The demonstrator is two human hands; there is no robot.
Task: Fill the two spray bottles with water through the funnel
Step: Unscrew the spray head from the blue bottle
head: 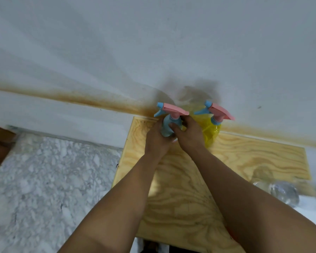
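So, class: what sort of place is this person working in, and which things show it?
Probably a home or a simple workroom: a plywood board used as a tabletop, a stained white wall, and a marble-patterned floor.

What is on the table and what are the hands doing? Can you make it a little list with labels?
surface: wooden board against a white wall
left bottle: blue spray bottle, pink and blue trigger head on
right bottle: yellow spray bottle, same kind of head on, untouched
left hand: wrapped around the blue bottle's body
right hand: gripping the blue bottle near its neck
clear container: blurred, at the board's right edge
funnel: not visible
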